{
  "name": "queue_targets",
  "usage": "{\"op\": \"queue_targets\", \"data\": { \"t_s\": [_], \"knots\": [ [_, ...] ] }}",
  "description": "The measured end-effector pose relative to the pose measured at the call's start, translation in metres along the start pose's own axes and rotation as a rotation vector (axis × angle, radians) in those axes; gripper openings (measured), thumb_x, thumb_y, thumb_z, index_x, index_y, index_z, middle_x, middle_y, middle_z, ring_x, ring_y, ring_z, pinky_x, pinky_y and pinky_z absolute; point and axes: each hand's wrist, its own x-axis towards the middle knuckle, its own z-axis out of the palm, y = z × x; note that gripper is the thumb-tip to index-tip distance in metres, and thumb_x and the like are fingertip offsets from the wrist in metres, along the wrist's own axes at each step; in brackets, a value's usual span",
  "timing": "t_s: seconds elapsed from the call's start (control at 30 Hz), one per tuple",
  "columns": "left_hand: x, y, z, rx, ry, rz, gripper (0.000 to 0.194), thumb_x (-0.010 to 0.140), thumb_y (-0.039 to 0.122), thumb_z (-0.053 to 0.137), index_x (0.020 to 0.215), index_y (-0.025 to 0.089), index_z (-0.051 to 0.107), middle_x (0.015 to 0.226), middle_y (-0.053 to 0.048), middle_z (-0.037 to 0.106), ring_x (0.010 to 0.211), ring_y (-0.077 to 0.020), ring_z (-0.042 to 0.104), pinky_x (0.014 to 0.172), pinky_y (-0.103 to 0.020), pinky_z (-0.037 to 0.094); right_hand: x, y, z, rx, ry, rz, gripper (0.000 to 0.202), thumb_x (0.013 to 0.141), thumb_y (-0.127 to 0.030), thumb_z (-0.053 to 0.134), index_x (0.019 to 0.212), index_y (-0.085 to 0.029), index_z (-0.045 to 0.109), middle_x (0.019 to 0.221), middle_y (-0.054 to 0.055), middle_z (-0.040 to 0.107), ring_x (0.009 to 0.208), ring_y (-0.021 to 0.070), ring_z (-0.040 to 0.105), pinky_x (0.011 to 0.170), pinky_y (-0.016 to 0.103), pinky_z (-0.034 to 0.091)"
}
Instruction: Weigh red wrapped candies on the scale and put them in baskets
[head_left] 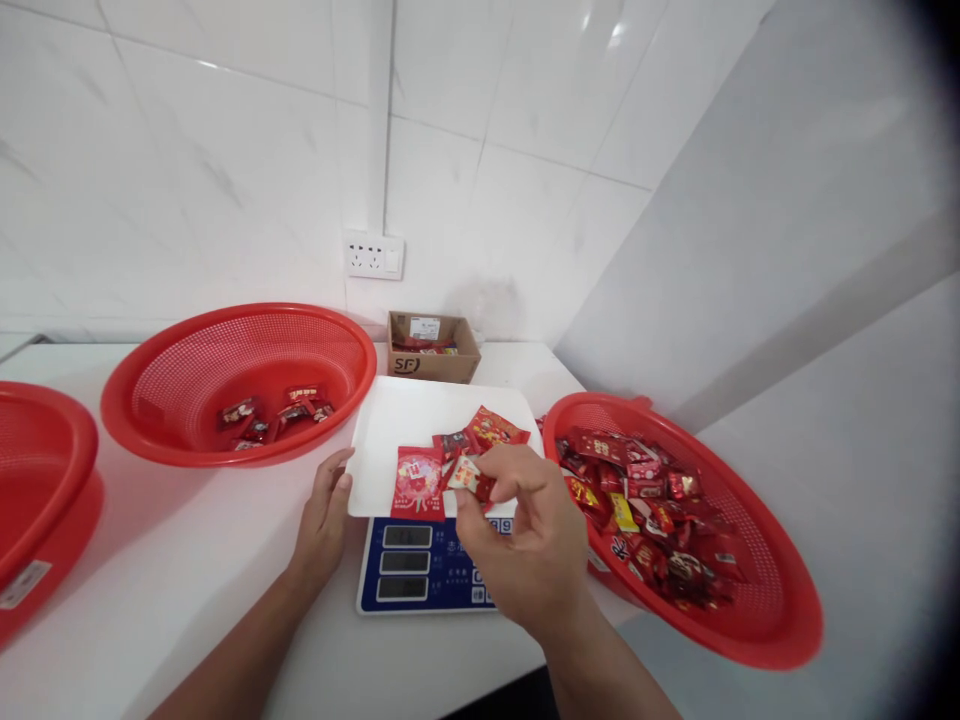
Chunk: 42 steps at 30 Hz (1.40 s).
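Observation:
Between thumb and fingers, my right hand point(529, 535) pinches a small cream-and-red wrapped candy point(465, 474) over a white scale pan point(397, 410). Around it on the pan lie several red candy packets, among them a flat pink-red packet point(418, 482) at the front edge and a red and gold packet point(496, 428) farther back. My left hand point(322, 515) is closed at the pan's left edge, fingertips and thumb against it. Below the pan is the blue front of a digital scale point(405, 600); my right hand hides part of its keys. The display digits are unreadable.
A red basket point(795, 630) full of mixed wrapped candies stands at the right. Behind left, another red basket point(120, 430) holds several candies; part of a third red basket point(82, 440) shows at far left. An open cardboard box point(442, 366) with packets sits near the wall.

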Motion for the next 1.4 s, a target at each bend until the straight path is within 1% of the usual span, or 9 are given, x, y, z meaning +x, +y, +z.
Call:
{"op": "queue_targets", "data": {
  "t_s": [0.17,0.33,0.5,0.6,0.87,1.0,1.1,1.23,1.4],
  "knots": [
    [0.000,0.002,0.000,0.011,0.003,-0.004,0.045,0.088,0.051,0.036,0.116,0.020,0.050,0.120,-0.010,0.056,0.112,-0.0254,0.052,0.098,-0.041,0.041,-0.004,0.009,-0.004,-0.025,0.001,0.022,0.025,0.075,-0.005,0.056,0.075,-0.024,0.039,0.074,-0.004,0.051,0.072,0.0128,0.054,0.066,0.027,0.045],
    [-0.001,0.004,0.000,0.007,0.001,-0.009,0.046,0.087,0.052,0.036,0.116,0.020,0.049,0.119,-0.010,0.057,0.111,-0.0255,0.053,0.096,-0.041,0.042,-0.015,0.037,-0.004,-0.254,-0.005,0.235,0.020,0.076,-0.013,0.054,0.068,-0.023,0.039,0.067,-0.004,0.050,0.062,0.0124,0.052,0.059,0.025,0.043],
    [0.000,0.004,0.000,0.011,0.016,-0.012,0.044,0.087,0.052,0.037,0.115,0.020,0.050,0.118,-0.010,0.057,0.111,-0.0262,0.053,0.095,-0.042,0.043,-0.023,0.055,0.001,-0.338,-0.220,0.393,0.007,0.077,-0.015,0.053,0.082,-0.021,0.053,0.079,0.001,0.062,0.073,0.0167,0.058,0.068,0.030,0.047],
    [0.000,0.005,0.001,0.011,0.017,-0.003,0.043,0.087,0.051,0.038,0.115,0.020,0.050,0.117,-0.010,0.058,0.110,-0.0257,0.054,0.092,-0.040,0.045,-0.024,0.059,0.004,-0.377,-0.350,0.370,0.015,0.078,-0.014,0.055,0.091,-0.019,0.061,0.091,0.006,0.067,0.088,0.0213,0.060,0.078,0.036,0.048],
    [0.000,0.008,0.001,0.017,0.020,-0.009,0.041,0.088,0.049,0.037,0.114,0.020,0.050,0.117,-0.010,0.057,0.111,-0.0247,0.053,0.092,-0.038,0.045,-0.023,0.060,0.004,-0.414,-0.430,0.249,0.027,0.081,-0.019,0.061,0.108,-0.017,0.064,0.105,0.010,0.069,0.103,0.0258,0.058,0.090,0.046,0.047],
    [0.000,0.008,0.001,0.018,0.020,-0.015,0.042,0.087,0.049,0.037,0.114,0.019,0.050,0.119,-0.010,0.056,0.112,-0.0251,0.052,0.093,-0.039,0.044,-0.016,0.058,-0.028,-0.464,-0.340,0.162,0.027,0.089,-0.028,0.051,0.112,-0.019,0.063,0.113,0.009,0.068,0.108,0.0243,0.057,0.095,0.046,0.044],
    [0.000,0.007,0.001,0.017,0.010,-0.018,0.044,0.087,0.050,0.037,0.115,0.019,0.050,0.118,-0.011,0.056,0.112,-0.0253,0.052,0.090,-0.038,0.045,-0.008,0.068,-0.070,-0.648,-0.326,0.237,0.034,0.091,-0.031,0.045,0.113,-0.014,0.063,0.113,0.013,0.067,0.108,0.0270,0.057,0.095,0.046,0.044],
    [0.000,0.006,0.001,0.016,0.002,0.000,0.045,0.087,0.051,0.037,0.116,0.018,0.049,0.118,-0.010,0.056,0.111,-0.0249,0.053,0.090,-0.038,0.046,0.001,0.093,-0.119,-0.888,-0.585,0.563,0.038,0.089,-0.023,0.042,0.120,-0.011,0.060,0.123,0.015,0.062,0.112,0.0293,0.057,0.095,0.043,0.043],
    [0.000,0.007,0.001,-0.006,0.026,-0.007,0.042,0.087,0.050,0.039,0.114,0.019,0.051,0.113,-0.009,0.059,0.106,-0.0244,0.055,0.086,-0.037,0.048,-0.005,0.118,-0.138,-0.830,-0.990,0.745,0.047,0.085,-0.018,0.048,0.131,-0.023,0.053,0.133,0.006,0.056,0.117,0.0266,0.057,0.094,0.035,0.045]
  ]
}}
